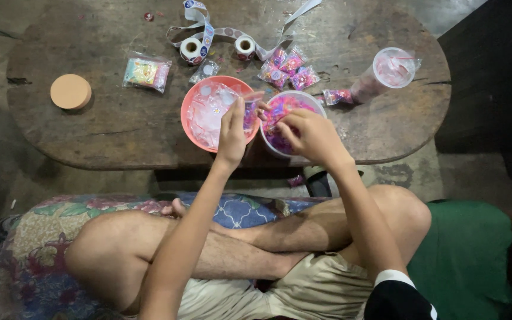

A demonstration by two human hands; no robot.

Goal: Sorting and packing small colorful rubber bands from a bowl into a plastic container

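My left hand (232, 131) holds a small clear plastic bag (249, 102) upright over the edge of a salmon-pink bowl (188, 128) filled with empty clear bags. My right hand (309, 133) rests over a clear tub (315, 102) of tiny pink and purple beads, its fingers pinched at the mouth of the little bag. Both hands meet between the bowl and the tub, near the front edge of the dark wooden table (120, 124).
Filled little bead bags (285, 66) lie behind the tub. Two sticker rolls (191, 49) with loose tape sit at the back. A clear lidded cup (386, 72) lies at right, a colourful packet (145, 72) and a round tan lid (70, 91) at left. My crossed legs rest on a patterned cushion (42, 237).
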